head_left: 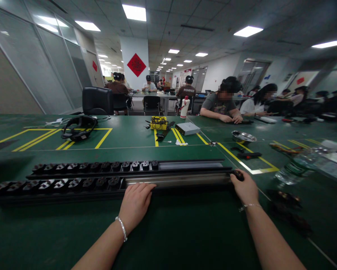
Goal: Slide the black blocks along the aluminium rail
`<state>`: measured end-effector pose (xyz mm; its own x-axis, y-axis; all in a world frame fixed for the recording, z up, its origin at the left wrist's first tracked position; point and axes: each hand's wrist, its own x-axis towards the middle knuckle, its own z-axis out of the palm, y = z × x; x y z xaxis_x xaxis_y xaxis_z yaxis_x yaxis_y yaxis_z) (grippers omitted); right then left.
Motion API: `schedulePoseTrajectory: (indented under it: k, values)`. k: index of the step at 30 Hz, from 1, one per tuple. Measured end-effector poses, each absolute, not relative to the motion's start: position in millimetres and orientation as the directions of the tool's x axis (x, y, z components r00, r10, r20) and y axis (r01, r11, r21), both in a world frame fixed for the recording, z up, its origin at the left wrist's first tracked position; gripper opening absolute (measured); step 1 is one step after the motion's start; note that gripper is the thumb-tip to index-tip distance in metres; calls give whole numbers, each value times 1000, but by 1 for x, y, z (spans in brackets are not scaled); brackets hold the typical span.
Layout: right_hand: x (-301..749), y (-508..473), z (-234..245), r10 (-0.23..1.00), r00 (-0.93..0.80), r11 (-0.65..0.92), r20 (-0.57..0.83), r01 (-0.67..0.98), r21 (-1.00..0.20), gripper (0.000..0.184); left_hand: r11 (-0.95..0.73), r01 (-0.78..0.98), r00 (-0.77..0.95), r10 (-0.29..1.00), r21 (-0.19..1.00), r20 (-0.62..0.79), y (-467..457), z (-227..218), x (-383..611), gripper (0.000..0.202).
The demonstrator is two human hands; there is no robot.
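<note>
Two long black rails lie side by side across the green table (185, 232). Rows of black plugs with metal prongs sit in the left part of the front rail (179, 183) and the back rail (190, 165); their right parts show a bare, shiny channel. My left hand (136, 204) is closed over the near edge of the front rail, just right of its last plug (114, 181); the thumb is hidden. At that rail's right end, my right hand (245, 189) pinches a small black plug (238, 175), partly covered by the fingers.
Blurred black pieces (286, 200) and a water bottle (300, 165) lie to the right. Farther back are a metal bowl (243, 137), a black-and-red tool (249, 155), a grey box (187, 128), a yellow object with cables (159, 123) and a headset (78, 127). Other people sit beyond.
</note>
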<state>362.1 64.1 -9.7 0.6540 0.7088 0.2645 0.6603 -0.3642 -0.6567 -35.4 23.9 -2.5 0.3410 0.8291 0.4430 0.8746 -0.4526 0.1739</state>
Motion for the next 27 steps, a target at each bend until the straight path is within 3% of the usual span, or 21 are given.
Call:
schedulePoseTrajectory:
  k: [14,27]
  values:
    - [368,66,-14,705,638,-336,311,685,-646,51,-456,874,344,824,168,450,25,-3,-36,28]
    - [368,66,-11,708,656,-375,260,662,-648,50,-462,872,347,817,163,461,25,-4,-36,28]
